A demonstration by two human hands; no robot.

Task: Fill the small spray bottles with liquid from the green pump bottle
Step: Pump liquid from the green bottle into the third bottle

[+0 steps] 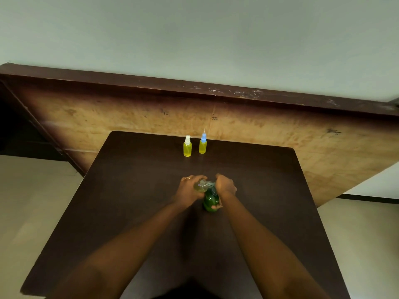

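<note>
Table (pixel 129 190), far edge: left spray bottle (pixel 187 148) stands beside right spray bottle (pixel 202 146). Nearer me: pump bottle (pixel 210 200) sits under my right hand (pixel 225 185); third bottle (pixel 201 185), in my left hand (pixel 189 189), meets its top.

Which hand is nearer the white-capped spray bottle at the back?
Left. The left hand, holding a small clear bottle, sits almost straight in front of the white-capped spray bottle; the right hand, on the green pump bottle, is further to its right.

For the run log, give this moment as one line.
left hand: holds small clear bottle | right hand: grips green pump bottle | white-capped bottle, blue-capped bottle: yellow, upright on table
</note>
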